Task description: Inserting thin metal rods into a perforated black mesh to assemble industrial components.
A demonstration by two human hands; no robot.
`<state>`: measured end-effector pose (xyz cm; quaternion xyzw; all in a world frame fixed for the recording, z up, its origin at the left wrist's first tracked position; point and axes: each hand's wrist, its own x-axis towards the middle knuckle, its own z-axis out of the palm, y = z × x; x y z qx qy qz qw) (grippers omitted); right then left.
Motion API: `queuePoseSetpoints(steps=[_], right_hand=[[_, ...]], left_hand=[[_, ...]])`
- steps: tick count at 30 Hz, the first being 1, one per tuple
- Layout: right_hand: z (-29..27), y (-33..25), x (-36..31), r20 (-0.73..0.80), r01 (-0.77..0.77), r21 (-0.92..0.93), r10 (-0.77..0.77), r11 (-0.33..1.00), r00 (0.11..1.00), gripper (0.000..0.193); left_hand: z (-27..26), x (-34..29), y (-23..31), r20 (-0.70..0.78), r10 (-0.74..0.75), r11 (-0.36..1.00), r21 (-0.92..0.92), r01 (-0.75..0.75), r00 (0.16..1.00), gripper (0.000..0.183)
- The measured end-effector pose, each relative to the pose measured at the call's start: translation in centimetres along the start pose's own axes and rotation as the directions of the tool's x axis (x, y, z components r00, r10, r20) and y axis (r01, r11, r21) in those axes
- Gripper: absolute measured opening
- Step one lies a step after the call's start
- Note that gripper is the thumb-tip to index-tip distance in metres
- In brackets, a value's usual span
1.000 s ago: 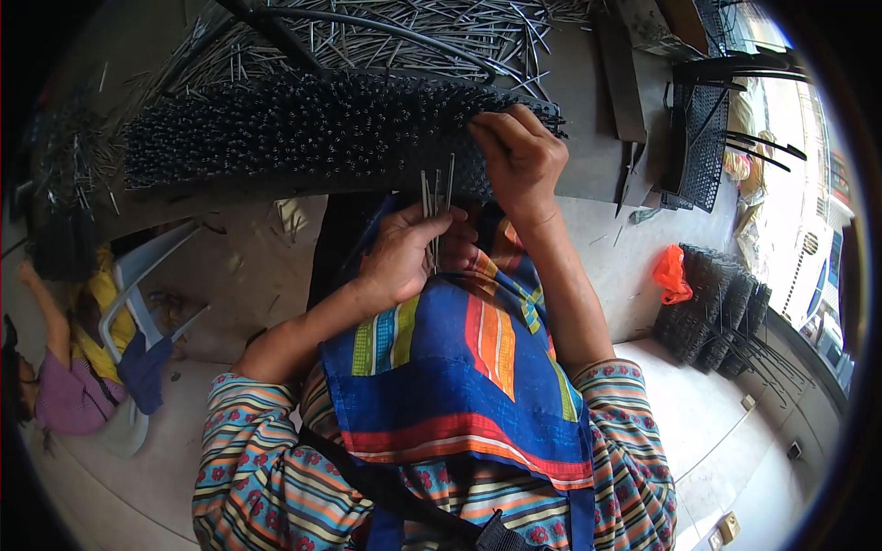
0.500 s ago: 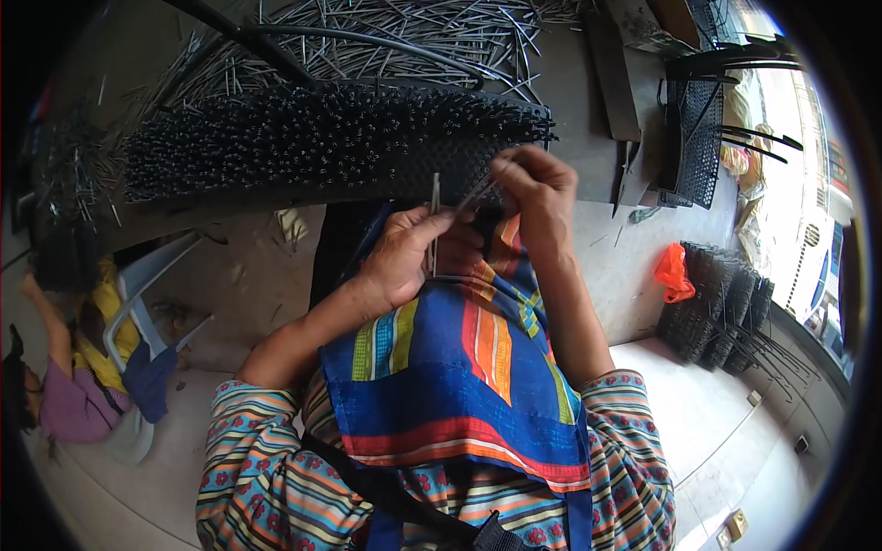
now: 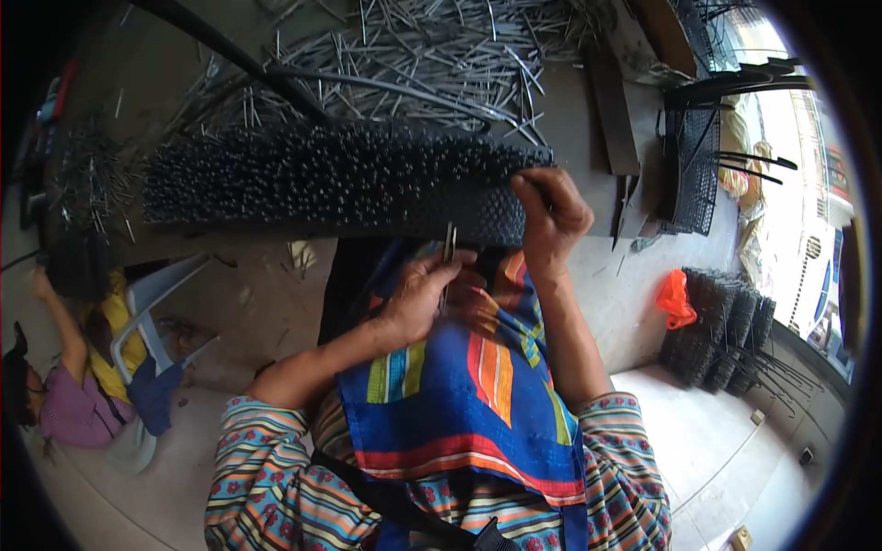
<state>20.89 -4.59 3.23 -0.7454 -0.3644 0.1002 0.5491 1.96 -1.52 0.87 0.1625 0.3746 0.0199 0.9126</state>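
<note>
A long black studded mat (image 3: 322,179) is laid across the far bench. Its near right edge is pinched by the right hand (image 3: 551,216). Thin metal pins (image 3: 447,248) are pinched upright in the left hand (image 3: 418,298), just below the mat.

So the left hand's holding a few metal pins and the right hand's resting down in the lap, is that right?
Not quite. The left hand does hold the metal pins, but the right hand isn't in the lap: the head view shows it up at the edge of the black spiked mat.
</note>
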Motion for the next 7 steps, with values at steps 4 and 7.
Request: queuePoseSetpoints(steps=[4, 7], right_hand=[[0.34, -0.26, -0.22, 0.025, 0.022, -0.057, -0.021, 0.998, 0.999, 0.007], [0.52, -0.73, 0.18, 0.058, 0.080, -0.180, -0.070, 0.980, 0.996, 0.008]], left_hand=[[-0.70, 0.54, -1.08, 0.023, -0.115, 0.992, -0.047, 0.116, 0.993, 0.026], [-0.96, 0.77, -1.21, 0.096, 0.012, 1.000, 0.013, -0.013, 0.995, 0.028]])
